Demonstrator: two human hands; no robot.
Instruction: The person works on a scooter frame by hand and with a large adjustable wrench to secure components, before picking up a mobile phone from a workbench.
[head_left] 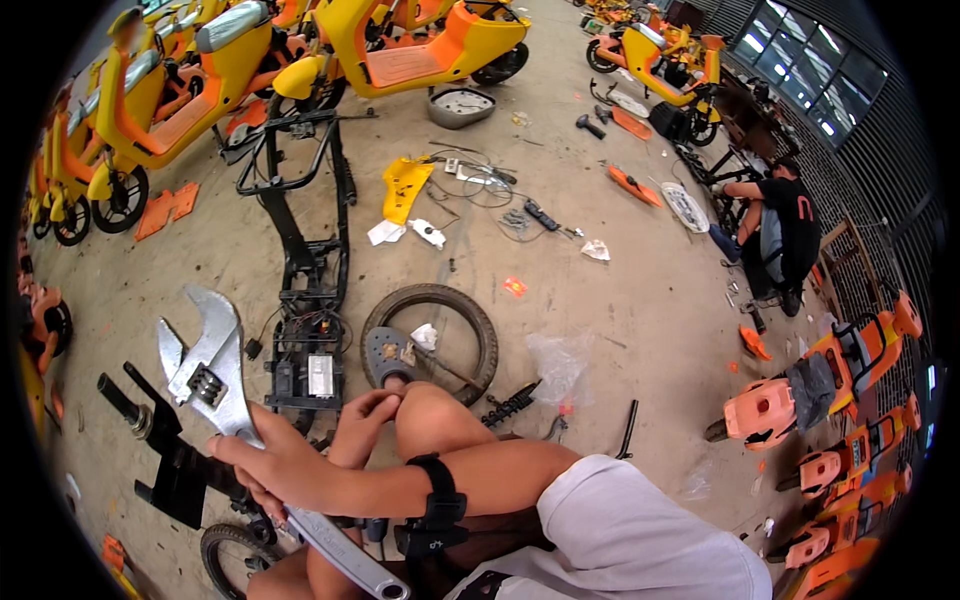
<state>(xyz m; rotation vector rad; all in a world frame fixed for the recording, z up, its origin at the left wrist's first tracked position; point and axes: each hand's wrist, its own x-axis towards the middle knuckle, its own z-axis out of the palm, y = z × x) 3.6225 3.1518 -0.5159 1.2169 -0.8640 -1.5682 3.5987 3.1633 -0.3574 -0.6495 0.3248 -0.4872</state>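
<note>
A large silver adjustable wrench (228, 395) slants across the lower left, its jaws up and its handle running down to the lower edge. My right hand (268, 462) is wrapped round the handle just below the head. Beyond it, my left hand (364, 424) is beside my bent knee, fingers curled and pressed together; whether anything small is in them is hidden. Left of the wrench stands a black metal part with a threaded stem (140, 420). A bare black scooter frame (292, 235) lies ahead, its near end close to my hands.
A loose wheel (482, 325) lies around my shoe (384, 352). Another wheel (212, 550) is at lower left. A shock absorber (512, 402) and plastic sheet (562, 365) lie right. Yellow scooters (420, 60) stand behind; orange ones (765, 410) right, where a person (785, 225) crouches.
</note>
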